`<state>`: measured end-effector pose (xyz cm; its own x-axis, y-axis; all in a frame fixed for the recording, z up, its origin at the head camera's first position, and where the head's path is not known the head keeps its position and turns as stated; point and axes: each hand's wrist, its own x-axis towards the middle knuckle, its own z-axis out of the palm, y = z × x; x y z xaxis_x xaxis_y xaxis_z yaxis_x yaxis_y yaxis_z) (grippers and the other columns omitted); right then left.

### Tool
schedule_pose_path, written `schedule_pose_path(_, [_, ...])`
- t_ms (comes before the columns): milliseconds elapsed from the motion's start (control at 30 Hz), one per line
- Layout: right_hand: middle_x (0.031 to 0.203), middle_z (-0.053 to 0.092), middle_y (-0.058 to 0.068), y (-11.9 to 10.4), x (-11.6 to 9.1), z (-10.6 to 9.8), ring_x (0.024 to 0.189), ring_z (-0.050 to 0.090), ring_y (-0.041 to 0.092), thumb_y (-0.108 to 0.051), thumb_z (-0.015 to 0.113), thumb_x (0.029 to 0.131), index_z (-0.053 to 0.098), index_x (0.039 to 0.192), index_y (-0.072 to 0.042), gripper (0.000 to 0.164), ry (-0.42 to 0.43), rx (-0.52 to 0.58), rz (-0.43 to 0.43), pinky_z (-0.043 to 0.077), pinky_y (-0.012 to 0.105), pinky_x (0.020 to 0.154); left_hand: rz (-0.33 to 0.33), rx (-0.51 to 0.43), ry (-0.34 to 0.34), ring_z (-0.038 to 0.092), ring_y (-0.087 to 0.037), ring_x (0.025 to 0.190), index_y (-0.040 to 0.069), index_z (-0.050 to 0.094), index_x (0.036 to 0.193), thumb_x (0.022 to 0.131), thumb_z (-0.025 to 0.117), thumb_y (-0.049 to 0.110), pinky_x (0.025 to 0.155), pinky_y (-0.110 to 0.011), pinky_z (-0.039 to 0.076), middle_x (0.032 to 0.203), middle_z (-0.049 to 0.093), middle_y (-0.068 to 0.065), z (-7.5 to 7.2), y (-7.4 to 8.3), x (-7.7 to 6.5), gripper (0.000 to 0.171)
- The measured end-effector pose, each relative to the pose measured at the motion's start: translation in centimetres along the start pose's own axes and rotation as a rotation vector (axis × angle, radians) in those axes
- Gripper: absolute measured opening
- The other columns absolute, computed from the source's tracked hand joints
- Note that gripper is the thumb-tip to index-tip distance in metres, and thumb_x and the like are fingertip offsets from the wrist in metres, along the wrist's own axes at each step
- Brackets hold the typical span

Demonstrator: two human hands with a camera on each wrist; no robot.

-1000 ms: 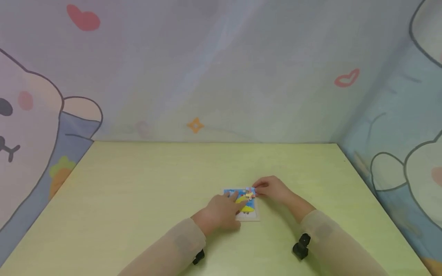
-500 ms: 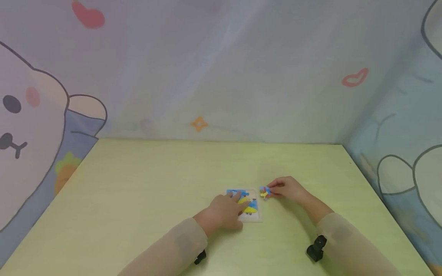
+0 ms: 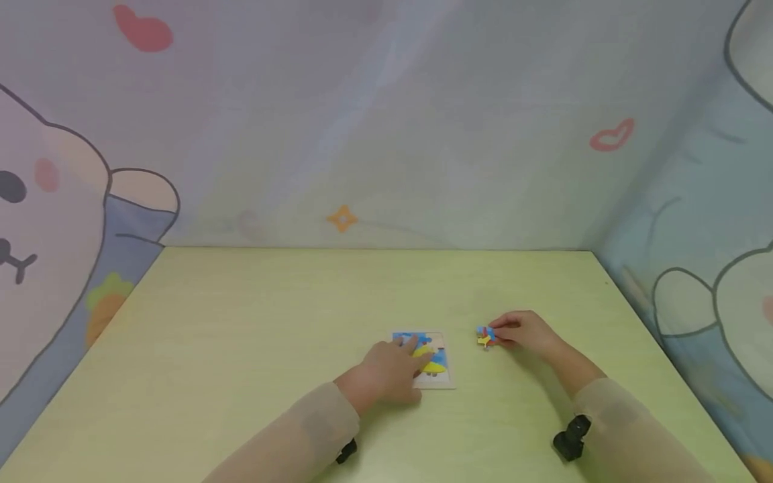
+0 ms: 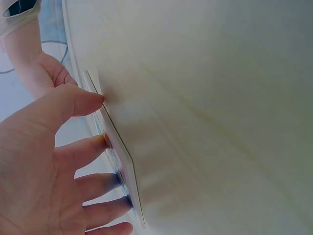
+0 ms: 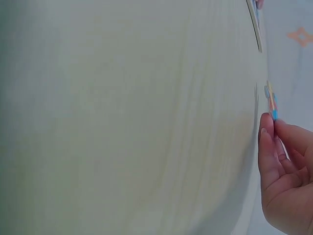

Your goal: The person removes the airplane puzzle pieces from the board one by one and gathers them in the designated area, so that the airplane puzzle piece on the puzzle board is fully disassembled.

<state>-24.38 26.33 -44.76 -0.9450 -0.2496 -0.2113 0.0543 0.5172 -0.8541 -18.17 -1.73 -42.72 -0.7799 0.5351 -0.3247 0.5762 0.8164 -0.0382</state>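
Note:
A small jigsaw puzzle board (image 3: 435, 368) with a pale frame lies on the table, showing blue, yellow and white parts. Its upper right corner is bare and pale. My left hand (image 3: 386, 374) rests on the board's left side with spread fingers; in the left wrist view the fingertips touch its face and the thumb (image 4: 90, 101) lies at its edge. To the right of the board, my right hand (image 3: 527, 333) pinches a puzzle piece (image 3: 485, 337) coloured blue, red and yellow between thumb and fingertips. The right wrist view shows this piece (image 5: 272, 103) raised off the table.
The pale yellow-green table (image 3: 260, 308) reaches back to a wall cloth (image 3: 386, 121) printed with hearts and cartoon animals. Side cloths border it left and right. A black wrist camera (image 3: 570, 439) sits under the right sleeve, and another (image 3: 347, 451) under the left.
My right hand has lifted the puzzle piece out of the board's upper right corner and carried it to the right. My left hand has stayed on the board.

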Motion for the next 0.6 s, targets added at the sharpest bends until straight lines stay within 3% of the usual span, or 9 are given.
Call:
schedule_pose_path(300, [0.1, 0.066, 0.016, 0.7, -1.0, -1.9, 0.079, 0.063, 0.014, -0.004, 0.057, 0.091, 0.059, 0.11, 0.013, 0.025, 0.023, -0.007, 0.005, 0.052, 0.028, 0.072, 0.0, -0.038, -0.006, 0.027, -0.025, 0.136, 0.033, 0.031, 0.145, 0.086, 0.052, 0.044, 0.102, -0.04, 0.033, 0.152, 0.023, -0.002, -0.2, 0.2, 0.4, 0.064])
schedule_pose_path(600, [0.101, 0.065, 0.013, 1.8, -1.8, -4.0, 0.08, 0.062, 0.01, -0.008, 0.057, 0.092, 0.057, 0.114, 0.013, 0.031, 0.06, -0.03, 0.032, 0.052, 0.027, 0.073, -0.012, 0.0, -0.011, 0.029, -0.024, 0.135, 0.035, 0.032, 0.145, 0.086, 0.053, 0.048, 0.1, -0.039, 0.035, 0.152, 0.025, -0.001, -0.4, 0.3, 0.3, 0.064])
